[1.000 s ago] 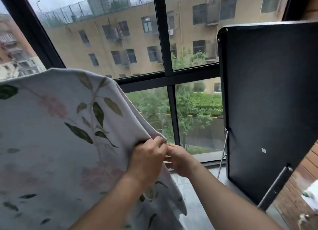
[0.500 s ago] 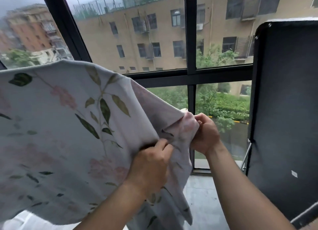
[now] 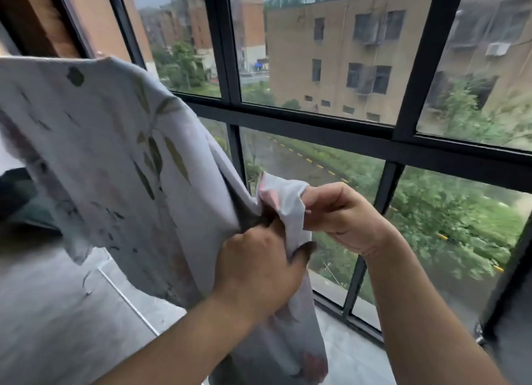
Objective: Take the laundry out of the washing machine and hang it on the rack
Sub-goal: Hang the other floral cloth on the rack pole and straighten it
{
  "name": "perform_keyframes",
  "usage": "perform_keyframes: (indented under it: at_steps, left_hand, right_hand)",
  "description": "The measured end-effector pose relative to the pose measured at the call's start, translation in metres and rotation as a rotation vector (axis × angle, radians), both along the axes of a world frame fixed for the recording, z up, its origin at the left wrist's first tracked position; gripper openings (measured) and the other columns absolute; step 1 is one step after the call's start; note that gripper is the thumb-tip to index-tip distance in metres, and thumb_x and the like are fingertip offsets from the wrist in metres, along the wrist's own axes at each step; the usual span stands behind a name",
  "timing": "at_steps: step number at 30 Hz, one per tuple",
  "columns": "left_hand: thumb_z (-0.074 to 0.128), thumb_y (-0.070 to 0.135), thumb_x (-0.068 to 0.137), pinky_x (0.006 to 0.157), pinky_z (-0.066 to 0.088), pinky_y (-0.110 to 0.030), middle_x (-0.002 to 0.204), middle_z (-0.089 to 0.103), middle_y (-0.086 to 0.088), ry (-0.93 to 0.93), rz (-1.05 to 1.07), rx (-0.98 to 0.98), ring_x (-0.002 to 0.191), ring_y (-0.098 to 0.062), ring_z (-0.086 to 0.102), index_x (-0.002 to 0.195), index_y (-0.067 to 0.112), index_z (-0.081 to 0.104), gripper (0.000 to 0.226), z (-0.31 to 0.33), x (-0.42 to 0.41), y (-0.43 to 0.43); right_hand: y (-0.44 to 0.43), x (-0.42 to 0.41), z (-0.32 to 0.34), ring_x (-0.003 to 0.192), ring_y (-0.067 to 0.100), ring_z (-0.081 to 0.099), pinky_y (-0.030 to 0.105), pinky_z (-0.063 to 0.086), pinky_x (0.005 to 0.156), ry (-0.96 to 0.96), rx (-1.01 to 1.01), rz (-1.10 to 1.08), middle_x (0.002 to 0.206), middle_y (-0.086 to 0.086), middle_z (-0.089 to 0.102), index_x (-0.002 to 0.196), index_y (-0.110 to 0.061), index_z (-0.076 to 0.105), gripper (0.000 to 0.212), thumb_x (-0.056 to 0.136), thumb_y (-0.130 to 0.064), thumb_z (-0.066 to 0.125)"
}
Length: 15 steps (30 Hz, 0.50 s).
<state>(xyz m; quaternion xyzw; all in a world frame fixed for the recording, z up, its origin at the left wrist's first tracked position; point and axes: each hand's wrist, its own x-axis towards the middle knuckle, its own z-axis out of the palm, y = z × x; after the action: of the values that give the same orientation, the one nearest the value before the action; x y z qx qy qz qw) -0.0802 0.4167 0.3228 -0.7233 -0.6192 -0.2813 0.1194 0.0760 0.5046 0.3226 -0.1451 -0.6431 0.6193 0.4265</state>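
Before the black-framed window (image 3: 316, 131), a white sheet with a leaf print (image 3: 121, 165) hangs spread to the left; the left hand (image 3: 259, 269) is clenched on its gathered edge, and the right hand (image 3: 345, 214), just beside, pinches a bunched corner

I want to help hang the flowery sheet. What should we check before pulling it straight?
1. Left hand gripping the floral sheet: ok.
2. Right hand pinching the sheet's corner: ok.
3. Sheet draped over something on the left: ok, though what it hangs on cannot be told.
4. Sheet spread flat: not ok, bunched between the hands.
5. Bottom edge off the floor: cannot tell.
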Motion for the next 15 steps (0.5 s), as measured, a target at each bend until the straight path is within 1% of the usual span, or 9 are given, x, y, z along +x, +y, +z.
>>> perform_keyframes:
  at_steps: [2,4,6,8,9,10,12,13,15]
  left_hand:
    - [0.058,0.042,0.086,0.051,0.047,-0.034,0.069,0.065,-0.002,-0.149,-0.05,-0.022,0.062,-0.031,0.062,0.076,0.021,0.055,0.024,-0.001,0.004,-0.005]
    - [0.056,0.03,0.091,0.051,0.042,-0.033,0.067,0.059,0.003,-0.387,-0.1,-0.116,0.061,-0.019,0.057,0.076,0.023,0.048,0.018,0.002,0.003,-0.01]
    - [0.053,0.025,0.093,0.057,0.044,-0.036,0.067,0.059,0.008,-0.695,-0.15,-0.249,0.061,-0.01,0.054,0.083,0.024,0.051,0.01,0.012,-0.001,-0.013]
    - [0.057,0.038,0.089,0.066,0.05,-0.039,0.073,0.061,0.011,-0.869,-0.156,-0.281,0.068,-0.008,0.056,0.087,0.027,0.054,0.01,0.025,-0.007,-0.018]
    - [0.061,0.047,0.084,0.068,0.051,-0.035,0.077,0.064,0.013,-0.856,-0.176,-0.281,0.071,-0.005,0.059,0.09,0.03,0.055,0.02,0.031,-0.012,-0.021]
    - [0.068,0.054,0.078,0.069,0.054,-0.029,0.083,0.066,0.015,-0.792,-0.201,-0.299,0.076,-0.003,0.063,0.094,0.032,0.054,0.031,0.038,-0.015,-0.023]
    - [0.082,0.049,0.067,0.071,0.055,-0.021,0.094,0.066,0.017,-0.597,-0.234,-0.356,0.085,0.003,0.065,0.102,0.037,0.049,0.049,0.051,-0.018,-0.032]
    - [0.084,0.042,0.065,0.07,0.053,-0.016,0.096,0.064,0.018,-0.501,-0.239,-0.366,0.087,0.005,0.064,0.104,0.04,0.047,0.054,0.055,-0.019,-0.036]
    - [0.081,0.03,0.068,0.063,0.044,-0.006,0.097,0.057,0.019,-0.324,-0.202,-0.297,0.086,0.006,0.059,0.106,0.042,0.045,0.054,0.061,-0.021,-0.042]
  right_hand:
    - [0.0,0.001,0.003,0.078,0.02,0.065,0.031,0.055,0.078,0.033,0.017,-0.047,0.081,0.006,0.07,0.078,-0.01,0.076,0.027,0.069,0.014,0.068]
    - [0.003,0.0,0.005,0.073,0.018,0.061,0.03,0.053,0.07,0.027,0.045,-0.134,0.078,0.005,0.066,0.08,-0.014,0.069,0.029,0.066,0.011,0.074]
    - [0.004,-0.003,0.002,0.069,0.018,0.05,0.036,0.046,0.061,-0.093,0.104,-0.282,0.079,0.006,0.056,0.085,-0.019,0.053,0.041,0.063,0.005,0.077]
    - [0.0,-0.005,-0.002,0.069,0.014,0.048,0.041,0.049,0.055,-0.23,0.179,-0.383,0.086,0.001,0.052,0.096,-0.029,0.043,0.056,0.062,-0.002,0.078]
    - [-0.002,-0.005,-0.003,0.075,0.014,0.053,0.042,0.055,0.062,-0.295,0.247,-0.404,0.095,0.0,0.054,0.107,-0.039,0.04,0.071,0.062,-0.005,0.082]
    - [-0.004,-0.005,-0.005,0.086,0.015,0.057,0.036,0.057,0.074,-0.356,0.31,-0.397,0.105,0.0,0.054,0.123,-0.05,0.032,0.092,0.062,-0.009,0.086]
    - [-0.008,-0.009,-0.004,0.105,0.018,0.054,0.03,0.049,0.092,-0.493,0.414,-0.355,0.116,0.002,0.05,0.143,-0.058,0.014,0.119,0.062,-0.019,0.092]
    - [-0.01,-0.013,-0.002,0.107,0.02,0.049,0.034,0.046,0.096,-0.576,0.483,-0.378,0.114,0.001,0.046,0.146,-0.054,0.023,0.113,0.061,-0.023,0.092]
    - [-0.011,-0.024,0.004,0.097,0.025,0.041,0.047,0.044,0.091,-0.686,0.65,-0.552,0.097,0.0,0.041,0.126,-0.034,0.062,0.064,0.068,-0.025,0.087]
